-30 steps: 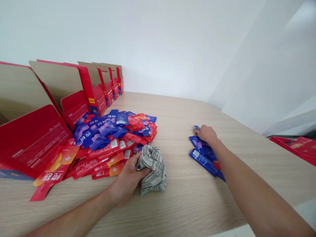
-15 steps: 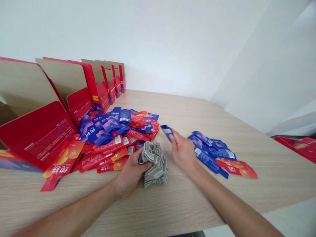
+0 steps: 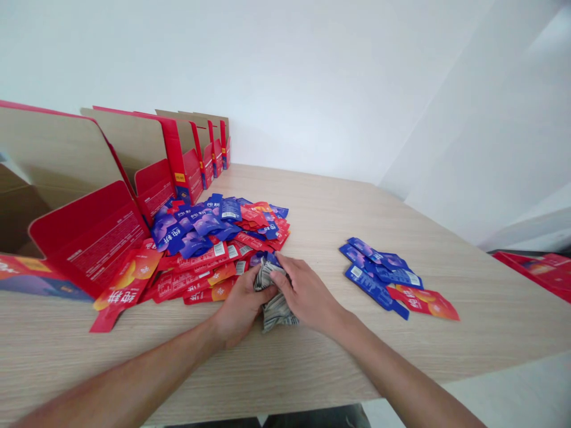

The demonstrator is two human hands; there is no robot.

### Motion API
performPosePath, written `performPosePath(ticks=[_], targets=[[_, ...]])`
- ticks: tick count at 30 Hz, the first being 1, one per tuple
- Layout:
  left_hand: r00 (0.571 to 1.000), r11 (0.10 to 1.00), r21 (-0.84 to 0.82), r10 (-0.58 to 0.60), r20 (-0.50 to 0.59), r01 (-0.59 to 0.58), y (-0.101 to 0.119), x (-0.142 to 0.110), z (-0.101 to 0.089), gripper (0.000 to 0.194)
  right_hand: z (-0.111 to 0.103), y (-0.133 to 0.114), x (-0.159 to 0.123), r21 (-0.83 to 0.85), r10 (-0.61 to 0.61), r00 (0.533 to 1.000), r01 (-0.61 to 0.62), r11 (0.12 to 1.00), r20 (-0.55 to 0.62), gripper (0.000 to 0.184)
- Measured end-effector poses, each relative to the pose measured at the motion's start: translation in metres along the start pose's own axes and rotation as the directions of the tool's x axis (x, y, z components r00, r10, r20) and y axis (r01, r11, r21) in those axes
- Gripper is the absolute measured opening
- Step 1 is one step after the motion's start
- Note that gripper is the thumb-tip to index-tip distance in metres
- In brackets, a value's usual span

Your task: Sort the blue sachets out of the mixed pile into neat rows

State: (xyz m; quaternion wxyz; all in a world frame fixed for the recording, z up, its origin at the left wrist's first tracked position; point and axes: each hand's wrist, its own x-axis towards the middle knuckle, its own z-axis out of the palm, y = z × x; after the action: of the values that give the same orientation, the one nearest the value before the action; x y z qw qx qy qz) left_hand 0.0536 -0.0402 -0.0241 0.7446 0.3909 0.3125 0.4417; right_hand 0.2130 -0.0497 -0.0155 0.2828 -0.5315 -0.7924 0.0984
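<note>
My left hand (image 3: 239,310) is closed on a crumpled grey-and-black striped cloth (image 3: 279,312). My right hand (image 3: 308,295) is pressed against the cloth's right side, its fingers closed round a small blue sachet (image 3: 272,257). Only the sachet's top edge shows above the cloth; the rest is hidden by fingers and fabric. Just beyond both hands lies a heap of blue sachets (image 3: 207,223) and red sachets (image 3: 187,278). Several blue sachets (image 3: 372,284) and a red-orange sachet (image 3: 426,302) lie apart to the right of my right hand.
Open red cardboard boxes (image 3: 96,241) stand in a row along the left, with their flaps up. A white wall (image 3: 312,89) rises behind the wooden table (image 3: 330,380). Red printed packaging (image 3: 535,270) is at the far right.
My right hand has moved left and towards me, bringing the blue sachet to the cloth. My left hand still grips the cloth. The view has shifted slightly.
</note>
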Motion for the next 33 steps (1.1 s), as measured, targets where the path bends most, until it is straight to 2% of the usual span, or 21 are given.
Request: performPosePath(ticks=[7, 17, 21, 23, 25, 26, 28, 29, 30, 31, 33], targets=[[1.0, 1.0, 0.013, -0.003, 0.029, 0.003, -0.004, 0.0, -0.003, 0.046, 0.008, -0.008, -0.013, 0.015, -0.017, 0.995, 0.018, 1.0, -0.093, 0.05], [0.998, 0.998, 0.067, -0.004, 0.059, 0.0, -0.004, -0.001, -0.004, 0.04, 0.0, -0.019, -0.034, -0.041, -0.097, 0.981, 0.091, 0.995, -0.168, 0.04], [0.999, 0.998, 0.066, 0.016, 0.029, -0.018, -0.004, -0.001, -0.003, 0.045, -0.011, -0.021, -0.035, 0.048, -0.136, 0.975, 0.146, 0.988, -0.176, 0.032], [0.999, 0.999, 0.041, -0.001, 0.034, -0.001, -0.003, 0.0, -0.002, 0.048, -0.021, -0.019, -0.03, 0.146, -0.082, 0.98, 0.11, 0.983, -0.184, 0.029], [0.998, 1.0, 0.006, -0.031, 0.051, 0.031, -0.003, 0.001, -0.001, 0.051, -0.029, -0.015, -0.022, 0.308, 0.076, 0.972, -0.004, 0.951, -0.223, 0.026], [0.997, 0.999, -0.008, -0.041, 0.059, 0.042, -0.002, 0.002, -0.001, 0.052, -0.031, -0.011, -0.017, 0.426, 0.182, 0.956, -0.07, 0.902, -0.229, 0.026], [0.996, 0.998, -0.02, -0.05, 0.071, 0.052, -0.002, 0.002, -0.001, 0.057, -0.029, -0.002, -0.007, 0.676, 0.364, 0.92, -0.175, 0.716, -0.147, 0.039], [0.996, 0.998, -0.019, -0.053, 0.073, 0.055, -0.002, 0.002, -0.001, 0.059, -0.026, 0.003, -0.002, 0.759, 0.415, 0.907, -0.218, 0.613, -0.075, 0.047], [0.996, 0.998, -0.013, -0.056, 0.071, 0.057, -0.002, 0.002, -0.001, 0.061, -0.021, 0.009, 0.001, 0.797, 0.438, 0.899, -0.252, 0.549, -0.017, 0.052], [0.996, 0.998, -0.003, -0.06, 0.068, 0.06, -0.002, 0.002, -0.002, 0.063, -0.016, 0.014, 0.004, 0.789, 0.445, 0.896, -0.274, 0.55, 0.0, 0.054], [0.996, 0.998, 0.02, -0.065, 0.059, 0.064, -0.002, 0.001, -0.003, 0.066, -0.007, 0.023, 0.005, 0.655, 0.417, 0.904, -0.258, 0.711, -0.097, 0.049]])
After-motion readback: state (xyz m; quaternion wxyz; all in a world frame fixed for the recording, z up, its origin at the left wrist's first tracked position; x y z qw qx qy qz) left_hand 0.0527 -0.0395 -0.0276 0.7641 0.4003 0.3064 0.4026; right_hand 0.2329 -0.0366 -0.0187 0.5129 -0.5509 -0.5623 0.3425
